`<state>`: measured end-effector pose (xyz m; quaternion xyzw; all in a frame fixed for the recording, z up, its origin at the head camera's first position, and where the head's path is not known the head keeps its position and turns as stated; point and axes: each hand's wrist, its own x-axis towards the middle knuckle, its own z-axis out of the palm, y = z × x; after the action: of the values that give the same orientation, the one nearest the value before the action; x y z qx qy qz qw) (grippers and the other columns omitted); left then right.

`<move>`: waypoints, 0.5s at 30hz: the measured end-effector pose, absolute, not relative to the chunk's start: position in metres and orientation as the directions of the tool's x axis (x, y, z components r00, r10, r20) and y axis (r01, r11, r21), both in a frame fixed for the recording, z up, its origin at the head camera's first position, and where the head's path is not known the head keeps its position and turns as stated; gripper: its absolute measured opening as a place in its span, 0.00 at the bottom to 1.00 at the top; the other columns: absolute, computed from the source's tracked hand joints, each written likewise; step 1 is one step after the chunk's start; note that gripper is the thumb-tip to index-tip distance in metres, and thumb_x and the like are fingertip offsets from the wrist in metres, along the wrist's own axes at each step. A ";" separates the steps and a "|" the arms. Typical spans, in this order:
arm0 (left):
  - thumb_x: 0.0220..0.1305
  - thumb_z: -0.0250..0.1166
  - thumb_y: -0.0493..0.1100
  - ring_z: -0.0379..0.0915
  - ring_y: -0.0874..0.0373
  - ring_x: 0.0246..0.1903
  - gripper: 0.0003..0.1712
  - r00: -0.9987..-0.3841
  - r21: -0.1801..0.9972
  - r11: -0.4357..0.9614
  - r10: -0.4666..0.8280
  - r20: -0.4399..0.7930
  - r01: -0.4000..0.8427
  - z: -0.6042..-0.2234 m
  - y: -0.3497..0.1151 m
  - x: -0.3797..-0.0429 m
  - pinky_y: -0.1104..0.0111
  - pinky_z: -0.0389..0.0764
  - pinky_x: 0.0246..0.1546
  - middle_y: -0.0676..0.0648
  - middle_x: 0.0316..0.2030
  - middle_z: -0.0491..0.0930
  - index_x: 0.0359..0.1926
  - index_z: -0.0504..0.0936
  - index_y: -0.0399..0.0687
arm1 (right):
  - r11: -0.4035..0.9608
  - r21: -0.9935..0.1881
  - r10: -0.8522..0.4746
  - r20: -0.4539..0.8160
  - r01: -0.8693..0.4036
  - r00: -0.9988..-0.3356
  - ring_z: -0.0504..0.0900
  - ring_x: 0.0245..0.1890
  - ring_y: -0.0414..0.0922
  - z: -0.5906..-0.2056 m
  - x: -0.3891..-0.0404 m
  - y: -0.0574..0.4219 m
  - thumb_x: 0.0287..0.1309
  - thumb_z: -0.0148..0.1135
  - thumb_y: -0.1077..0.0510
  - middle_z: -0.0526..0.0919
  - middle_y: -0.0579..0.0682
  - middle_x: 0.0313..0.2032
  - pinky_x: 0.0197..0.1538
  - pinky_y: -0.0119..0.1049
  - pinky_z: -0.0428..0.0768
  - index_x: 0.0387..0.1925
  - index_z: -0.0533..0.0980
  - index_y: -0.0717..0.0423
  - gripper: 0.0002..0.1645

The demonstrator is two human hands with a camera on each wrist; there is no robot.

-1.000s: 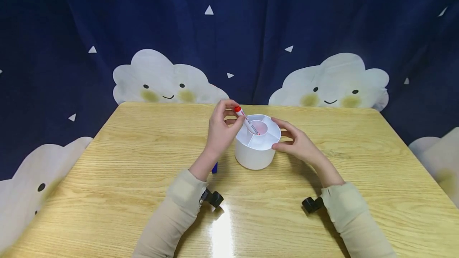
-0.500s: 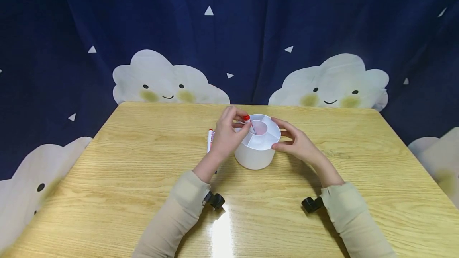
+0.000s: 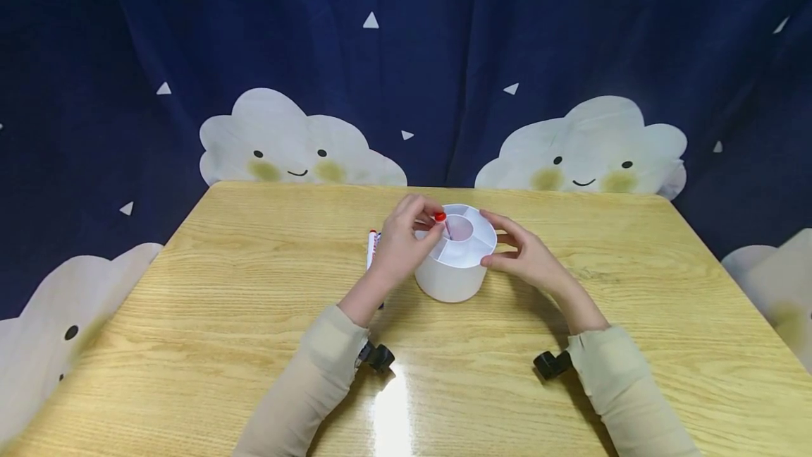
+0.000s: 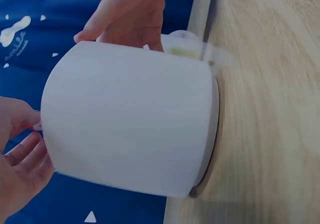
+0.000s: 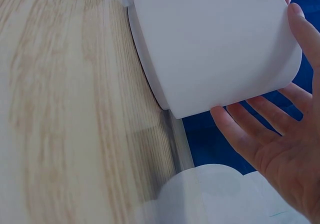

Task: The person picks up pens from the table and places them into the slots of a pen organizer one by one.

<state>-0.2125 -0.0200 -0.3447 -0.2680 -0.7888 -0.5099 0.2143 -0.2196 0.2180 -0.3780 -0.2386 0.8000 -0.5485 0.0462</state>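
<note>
A round white desk organizer point(image 3: 449, 282) stands on the table, with a central round well and divided outer compartments. My left hand point(image 3: 406, 237) pinches a red-capped marker point(image 3: 440, 217) over the organizer's left side. Only the cap end of the marker shows clearly; its lower part goes down toward the central well, largely hidden by fingers. My right hand point(image 3: 525, 251) holds the organizer's right side, thumb in front and fingers behind. In the right wrist view, the right hand's fingers point(image 5: 240, 129) curve around the white wall. The left wrist view shows mostly the organizer's wall point(image 4: 130, 119).
Left of the organizer, partly covered by the left forearm, a red-ended white marker point(image 3: 371, 249) lies on the wooden table point(image 3: 254, 288), with a bluish one close beside it. A dark blue curtain point(image 3: 431, 69) with white clouds hangs behind the table's far edge.
My left hand has moved right and slightly down, lowering the marker deeper into the organizer. Markers on the table have come into view behind it. The right hand has stayed on the organizer.
</note>
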 end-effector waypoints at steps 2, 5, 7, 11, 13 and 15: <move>0.53 0.61 0.32 0.75 0.59 0.34 0.09 -0.765 0.684 0.353 0.189 0.616 0.638 -0.344 -0.024 -0.212 0.72 0.80 0.36 0.47 0.37 0.74 0.38 0.77 0.41 | 0.285 -0.900 -0.430 0.187 -0.330 -0.883 0.67 0.56 0.57 -0.378 -0.219 0.218 0.49 0.66 0.61 0.61 0.49 0.64 0.51 0.40 0.76 0.66 0.57 0.44 0.44; 0.54 0.61 0.32 0.75 0.58 0.33 0.08 -0.770 0.686 0.378 0.138 0.623 0.622 -0.341 -0.032 -0.213 0.68 0.81 0.34 0.46 0.37 0.75 0.37 0.78 0.40 | 0.290 -0.900 -0.427 0.183 -0.326 -0.885 0.67 0.57 0.56 -0.377 -0.219 0.217 0.48 0.66 0.60 0.61 0.49 0.64 0.51 0.39 0.76 0.66 0.57 0.44 0.45; 0.54 0.60 0.32 0.76 0.57 0.32 0.08 -0.785 0.699 0.402 0.090 0.613 0.592 -0.340 -0.040 -0.216 0.66 0.81 0.33 0.46 0.37 0.75 0.37 0.78 0.39 | 0.291 -0.900 -0.426 0.181 -0.324 -0.886 0.67 0.57 0.56 -0.377 -0.219 0.217 0.48 0.67 0.60 0.61 0.48 0.64 0.51 0.38 0.76 0.66 0.57 0.44 0.45; 0.54 0.60 0.33 0.75 0.55 0.31 0.07 -0.837 0.746 0.454 0.001 0.547 0.488 -0.343 -0.057 -0.225 0.66 0.80 0.32 0.45 0.36 0.76 0.37 0.78 0.41 | 0.290 -0.900 -0.428 0.181 -0.324 -0.886 0.67 0.57 0.56 -0.376 -0.218 0.217 0.48 0.67 0.60 0.61 0.48 0.65 0.51 0.38 0.76 0.66 0.57 0.44 0.45; 0.54 0.61 0.34 0.75 0.54 0.31 0.08 -0.868 0.770 0.474 -0.023 0.496 0.428 -0.347 -0.065 -0.230 0.67 0.79 0.33 0.44 0.36 0.76 0.37 0.77 0.41 | 0.290 -0.900 -0.428 0.182 -0.325 -0.885 0.67 0.57 0.56 -0.376 -0.218 0.216 0.48 0.66 0.60 0.61 0.48 0.65 0.51 0.39 0.76 0.66 0.57 0.44 0.45; 0.54 0.61 0.34 0.75 0.53 0.32 0.08 -0.899 0.787 0.496 -0.031 0.438 0.367 -0.351 -0.072 -0.235 0.66 0.78 0.35 0.43 0.36 0.75 0.38 0.77 0.40 | 0.290 -0.900 -0.427 0.182 -0.325 -0.886 0.67 0.56 0.56 -0.376 -0.217 0.216 0.48 0.67 0.60 0.61 0.48 0.65 0.51 0.39 0.76 0.66 0.57 0.44 0.45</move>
<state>-0.2349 -0.0721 -0.3509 -0.0999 -0.8409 -0.4922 0.2018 -0.2172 0.2162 -0.3761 -0.2344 0.8018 -0.5477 0.0467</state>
